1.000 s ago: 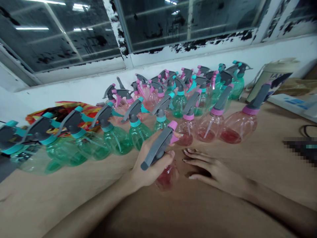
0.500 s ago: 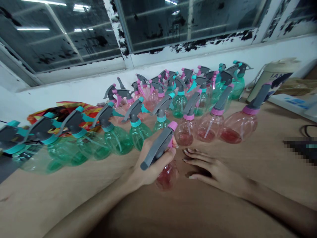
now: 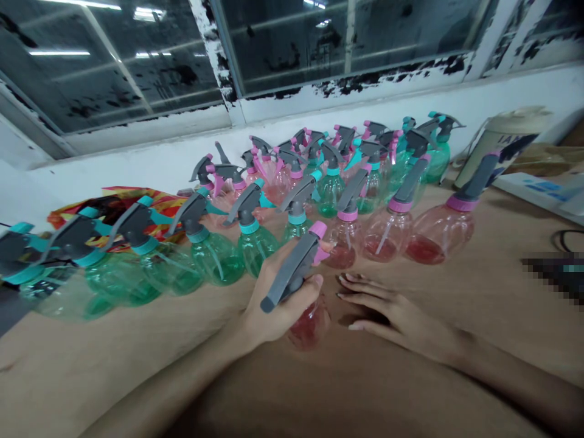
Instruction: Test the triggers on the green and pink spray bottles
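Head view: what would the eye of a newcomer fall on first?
The crowd of green spray bottles and pink ones fills the far side of the table in rows. At centre, the left hand grips a pink spray bottle; the right hand lies palm down beside it.

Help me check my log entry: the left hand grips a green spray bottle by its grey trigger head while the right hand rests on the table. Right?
Only the colour is wrong. The head view shows the left hand gripping a pink spray bottle by its grey trigger head while the right hand rests on the table.
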### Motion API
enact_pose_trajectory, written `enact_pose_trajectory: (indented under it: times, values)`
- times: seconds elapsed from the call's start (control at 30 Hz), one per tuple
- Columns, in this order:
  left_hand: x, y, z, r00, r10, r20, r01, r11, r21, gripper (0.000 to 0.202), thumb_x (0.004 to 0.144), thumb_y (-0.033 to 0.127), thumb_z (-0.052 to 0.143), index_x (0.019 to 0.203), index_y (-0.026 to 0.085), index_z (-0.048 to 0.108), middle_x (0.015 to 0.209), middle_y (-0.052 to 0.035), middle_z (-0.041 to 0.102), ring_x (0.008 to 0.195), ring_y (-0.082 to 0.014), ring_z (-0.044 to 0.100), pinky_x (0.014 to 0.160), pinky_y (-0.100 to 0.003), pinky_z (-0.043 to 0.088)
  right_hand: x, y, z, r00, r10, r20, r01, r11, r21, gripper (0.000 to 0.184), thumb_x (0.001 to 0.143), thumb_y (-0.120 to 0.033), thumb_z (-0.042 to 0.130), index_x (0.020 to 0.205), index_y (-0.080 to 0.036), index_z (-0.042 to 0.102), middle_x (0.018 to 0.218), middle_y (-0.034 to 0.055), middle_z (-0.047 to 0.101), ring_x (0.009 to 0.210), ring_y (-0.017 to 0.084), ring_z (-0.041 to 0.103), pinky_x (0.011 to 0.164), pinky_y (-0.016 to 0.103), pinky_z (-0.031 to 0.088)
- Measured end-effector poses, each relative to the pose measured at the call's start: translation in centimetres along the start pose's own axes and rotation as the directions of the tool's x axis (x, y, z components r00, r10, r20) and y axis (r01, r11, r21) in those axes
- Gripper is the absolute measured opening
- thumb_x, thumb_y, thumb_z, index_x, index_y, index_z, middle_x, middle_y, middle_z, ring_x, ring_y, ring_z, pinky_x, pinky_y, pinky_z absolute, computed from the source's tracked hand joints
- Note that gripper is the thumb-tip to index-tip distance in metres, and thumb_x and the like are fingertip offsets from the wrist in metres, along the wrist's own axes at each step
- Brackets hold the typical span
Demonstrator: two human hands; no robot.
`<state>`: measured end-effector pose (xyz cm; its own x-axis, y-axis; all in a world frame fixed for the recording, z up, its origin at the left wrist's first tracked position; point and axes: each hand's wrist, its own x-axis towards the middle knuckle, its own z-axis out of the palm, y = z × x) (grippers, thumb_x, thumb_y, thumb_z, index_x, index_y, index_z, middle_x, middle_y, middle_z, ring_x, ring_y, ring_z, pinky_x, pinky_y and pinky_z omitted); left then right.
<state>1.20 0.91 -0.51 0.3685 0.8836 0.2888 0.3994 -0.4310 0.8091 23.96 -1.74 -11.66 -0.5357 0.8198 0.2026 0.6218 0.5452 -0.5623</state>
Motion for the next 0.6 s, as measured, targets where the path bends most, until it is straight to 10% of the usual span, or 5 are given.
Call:
enact_pose_trajectory:
  times: [0.3, 0.6]
  values:
    - [-0.03, 0.12, -0.07, 0.994, 0.104, 0.018, -0.105, 0.992, 0.077, 0.025, 0.073, 0.023, 0.051, 0.096, 0.025, 0.061, 0.079, -0.0011, 0.06, 0.062, -0.0166, 0.051, 0.062, -0.032, 0.048, 0.03, 0.02, 0.02, 1.0, 0.004, 0.013, -0.004, 0.999, -0.035, 0.047, 0.088, -0.048, 0.051, 0.131, -0.03, 0.05, 0.146, 0.0003, 0.04, 0.135, 0.022, 0.033, 0.11, 0.045, 0.032]
    - [0.07, 0.11, -0.09, 1.0, 0.031, -0.006, -0.031, 0.999, 0.019, 0.006, 0.069, 0.027, 0.055, 0.073, 0.023, 0.054, 0.07, 0.0008, 0.055, 0.059, -0.0155, 0.049, 0.058, -0.029, 0.045, 0.04, -0.34, -0.19, 1.0, 0.021, 0.014, -0.021, 1.0, -0.017, 0.047, 0.088, -0.048, 0.052, 0.131, -0.03, 0.051, 0.146, 0.0001, 0.041, 0.135, 0.022, 0.034, 0.11, 0.045, 0.032]
